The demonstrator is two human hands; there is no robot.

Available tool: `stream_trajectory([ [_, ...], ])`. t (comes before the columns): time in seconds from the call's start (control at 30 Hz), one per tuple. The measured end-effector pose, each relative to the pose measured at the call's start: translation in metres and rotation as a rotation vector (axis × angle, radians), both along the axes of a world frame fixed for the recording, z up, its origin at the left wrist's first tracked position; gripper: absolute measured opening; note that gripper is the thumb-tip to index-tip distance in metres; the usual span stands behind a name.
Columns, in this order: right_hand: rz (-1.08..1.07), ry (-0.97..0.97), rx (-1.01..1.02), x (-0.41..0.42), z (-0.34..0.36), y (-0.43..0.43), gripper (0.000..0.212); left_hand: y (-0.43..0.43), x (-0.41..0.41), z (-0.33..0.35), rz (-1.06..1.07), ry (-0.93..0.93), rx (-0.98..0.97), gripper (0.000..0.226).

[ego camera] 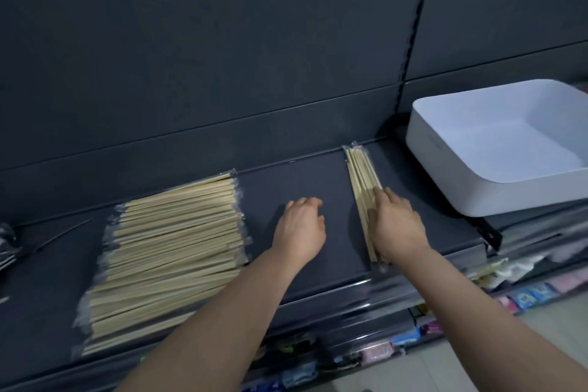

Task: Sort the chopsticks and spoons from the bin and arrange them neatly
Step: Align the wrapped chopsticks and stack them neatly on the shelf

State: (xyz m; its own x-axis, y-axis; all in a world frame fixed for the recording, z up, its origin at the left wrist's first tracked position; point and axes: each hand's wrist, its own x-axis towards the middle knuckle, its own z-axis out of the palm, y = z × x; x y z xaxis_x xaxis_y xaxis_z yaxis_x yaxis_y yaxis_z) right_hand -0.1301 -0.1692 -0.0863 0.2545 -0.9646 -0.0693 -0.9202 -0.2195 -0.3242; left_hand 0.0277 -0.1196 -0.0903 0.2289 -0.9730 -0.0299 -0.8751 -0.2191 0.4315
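A large row of wrapped wooden chopsticks [171, 251] lies side by side on the left of the dark shelf [296, 175]. A small bundle of wrapped chopsticks [361, 172] lies lengthwise to the right. My right hand [396, 226] rests on this bundle's near half, fingers laid over the sticks. My left hand [300, 229] hovers over bare shelf between the two groups, fingers loosely curled and holding nothing. The white bin [451, 169] stands at the right and looks empty. No spoons are clearly visible.
The dark shelf back panel rises right behind the chopsticks. A dark striped object [8, 247] lies at the far left edge. Lower shelves with colourful packets [525, 294] run below the front edge.
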Motion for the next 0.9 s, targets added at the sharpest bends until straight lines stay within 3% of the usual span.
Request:
stream_trajectory([
  [0.2, 0.11, -0.154, 0.045, -0.021, -0.004, -0.024, 0.046, -0.04, -0.031, 0.003, 0.098, 0.076, 0.067, 0.045],
  [0.3, 0.145, 0.031, -0.001, -0.037, -0.006, -0.031, 0.06, -0.058, -0.048, 0.005, 0.152, -0.02, 0.106, 0.062],
  [0.4, 0.231, 0.09, 0.017, -0.043, -0.008, -0.034, 0.057, -0.073, -0.062, 0.008, 0.198, -0.097, 0.189, 0.076],
  [0.6, 0.28, 0.071, 0.025, -0.051, -0.01, -0.043, 0.058, -0.089, -0.065, 0.029, 0.26, -0.173, 0.361, 0.027],
  [0.77, 0.286, 0.067, 0.014, -0.052, -0.012, -0.047, 0.049, -0.081, -0.047, 0.034, 0.26, -0.133, 0.43, 0.021],
  [0.83, 0.263, 0.023, 0.008, -0.047, -0.006, -0.05, 0.036, -0.078, -0.038, 0.033, 0.261, -0.051, 0.359, 0.022],
  [0.9, 0.263, -0.163, 0.112, -0.04, 0.003, -0.053, 0.035, -0.077, -0.031, 0.036, 0.246, 0.099, 0.147, 0.024],
])
